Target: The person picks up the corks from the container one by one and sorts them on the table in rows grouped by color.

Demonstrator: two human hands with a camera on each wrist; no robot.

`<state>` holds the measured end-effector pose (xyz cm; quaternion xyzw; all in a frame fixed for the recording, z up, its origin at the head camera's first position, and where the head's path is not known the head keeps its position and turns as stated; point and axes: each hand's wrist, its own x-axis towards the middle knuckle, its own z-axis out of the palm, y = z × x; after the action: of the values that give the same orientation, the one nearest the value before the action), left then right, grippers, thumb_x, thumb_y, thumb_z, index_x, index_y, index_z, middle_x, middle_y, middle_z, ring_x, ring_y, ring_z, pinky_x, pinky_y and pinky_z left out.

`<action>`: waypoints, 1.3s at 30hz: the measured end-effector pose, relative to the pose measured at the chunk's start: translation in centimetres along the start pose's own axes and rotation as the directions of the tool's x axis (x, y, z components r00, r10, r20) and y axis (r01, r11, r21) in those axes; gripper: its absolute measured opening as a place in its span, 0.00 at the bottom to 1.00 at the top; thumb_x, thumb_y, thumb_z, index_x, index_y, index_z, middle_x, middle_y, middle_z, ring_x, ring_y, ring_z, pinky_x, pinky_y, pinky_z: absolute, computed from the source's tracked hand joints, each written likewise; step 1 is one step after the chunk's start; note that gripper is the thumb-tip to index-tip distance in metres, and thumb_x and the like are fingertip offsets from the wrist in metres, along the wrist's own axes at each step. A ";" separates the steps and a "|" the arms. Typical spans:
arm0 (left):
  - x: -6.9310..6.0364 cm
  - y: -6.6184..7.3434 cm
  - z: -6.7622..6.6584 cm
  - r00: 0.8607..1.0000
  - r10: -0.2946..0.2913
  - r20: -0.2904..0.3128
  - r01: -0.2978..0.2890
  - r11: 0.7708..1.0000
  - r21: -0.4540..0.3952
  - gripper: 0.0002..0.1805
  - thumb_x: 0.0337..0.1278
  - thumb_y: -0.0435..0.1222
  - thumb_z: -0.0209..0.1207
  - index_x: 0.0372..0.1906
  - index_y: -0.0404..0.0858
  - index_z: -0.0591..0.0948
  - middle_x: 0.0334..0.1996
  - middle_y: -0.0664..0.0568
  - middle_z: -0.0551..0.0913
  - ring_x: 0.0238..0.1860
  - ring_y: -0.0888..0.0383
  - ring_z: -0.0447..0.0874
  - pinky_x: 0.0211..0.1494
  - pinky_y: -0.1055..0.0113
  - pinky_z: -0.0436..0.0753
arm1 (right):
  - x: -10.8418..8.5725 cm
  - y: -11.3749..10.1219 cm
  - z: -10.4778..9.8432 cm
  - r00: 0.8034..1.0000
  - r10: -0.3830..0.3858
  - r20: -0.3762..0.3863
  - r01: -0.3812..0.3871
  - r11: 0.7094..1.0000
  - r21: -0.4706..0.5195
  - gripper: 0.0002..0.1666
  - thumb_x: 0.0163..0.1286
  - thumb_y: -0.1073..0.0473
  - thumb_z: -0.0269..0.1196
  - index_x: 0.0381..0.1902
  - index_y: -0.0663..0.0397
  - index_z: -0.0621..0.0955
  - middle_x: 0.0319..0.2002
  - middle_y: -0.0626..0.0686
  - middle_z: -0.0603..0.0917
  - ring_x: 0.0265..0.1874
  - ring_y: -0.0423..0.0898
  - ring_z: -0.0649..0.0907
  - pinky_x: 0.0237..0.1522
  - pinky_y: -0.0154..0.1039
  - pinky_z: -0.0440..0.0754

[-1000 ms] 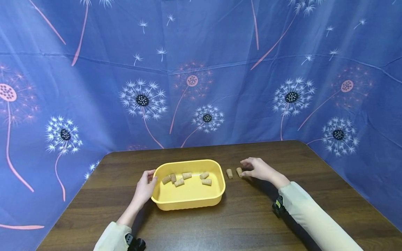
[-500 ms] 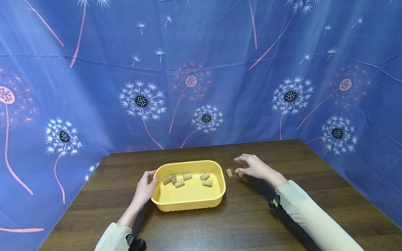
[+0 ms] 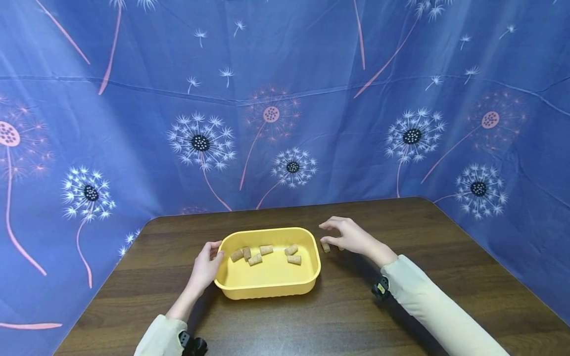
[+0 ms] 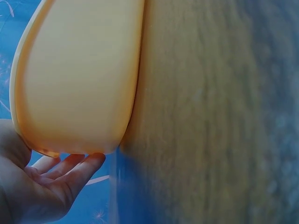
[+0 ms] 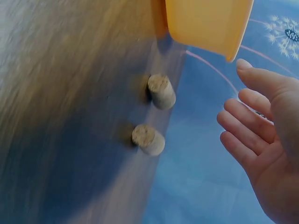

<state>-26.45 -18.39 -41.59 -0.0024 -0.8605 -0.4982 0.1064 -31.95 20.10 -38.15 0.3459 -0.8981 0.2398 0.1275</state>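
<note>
Right hand spread above two loose corks, left hand on the yellow tray

Right of centre in the head view, a cork [image 5: 162, 92] rests on the table just beside the tray. A second cork [image 5: 149, 140] is farther right, mostly covered there by the right hand [image 3: 349, 236]; in the right wrist view both show plainly at the middle, each with a round end toward the camera.

The right arm comes in from the lower right of the head view, its hand hanging palm-down above these corks. Thumb and fingers are well apart and hold nothing; from the head view I can't be sure whether the thumb touches the nearer cork, though the right wrist view shows a gap.

The left arm rises from the lower left, its hand [image 3: 207, 262] at the left end of the yellow tray [image 3: 267, 275]. Fingertips touch the outside of the end wall and the thumb lies at the rim, gripping that end. The tray stands at lower centre; six corks [image 3: 256, 259] lie in it, four toward its left and two toward its right.

Around them spreads the dark wooden table [image 3: 343, 321], with a blue dandelion-print cloth [image 3: 285, 59] filling the upper frame.
</note>
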 end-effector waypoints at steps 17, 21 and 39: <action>-0.2 0.1 0.0 1.000 -0.004 -0.003 0.004 1.000 0.000 0.17 0.64 0.29 0.49 0.57 0.27 0.69 0.52 0.32 0.76 0.52 0.43 0.75 0.49 0.59 0.78 | 2.0 -2.8 1.9 0.996 -0.081 -0.024 0.082 0.996 0.025 0.16 0.62 0.56 0.65 0.45 0.60 0.82 0.42 0.52 0.84 0.42 0.45 0.82 0.45 0.42 0.81; -0.2 0.1 0.1 1.000 -0.004 -0.009 0.004 1.000 -0.008 0.17 0.64 0.29 0.48 0.57 0.27 0.69 0.52 0.32 0.76 0.52 0.43 0.75 0.49 0.61 0.78 | 2.6 -3.6 2.6 0.995 -0.100 -0.022 0.100 0.995 0.025 0.17 0.61 0.56 0.65 0.45 0.59 0.83 0.43 0.51 0.83 0.45 0.47 0.82 0.45 0.40 0.81; -0.3 0.1 0.1 1.000 -0.018 -0.014 0.017 1.000 -0.018 0.17 0.64 0.29 0.49 0.56 0.26 0.69 0.51 0.31 0.76 0.48 0.44 0.78 0.44 0.66 0.77 | 5.6 -8.3 5.8 0.982 -0.190 0.020 0.188 0.979 0.077 0.17 0.62 0.59 0.64 0.47 0.60 0.81 0.44 0.52 0.83 0.45 0.46 0.82 0.49 0.38 0.80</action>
<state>-26.22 -18.25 -41.64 0.0078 -0.8553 -0.5066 0.1082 -30.73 8.60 -37.99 0.4376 -0.8531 0.2552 0.1245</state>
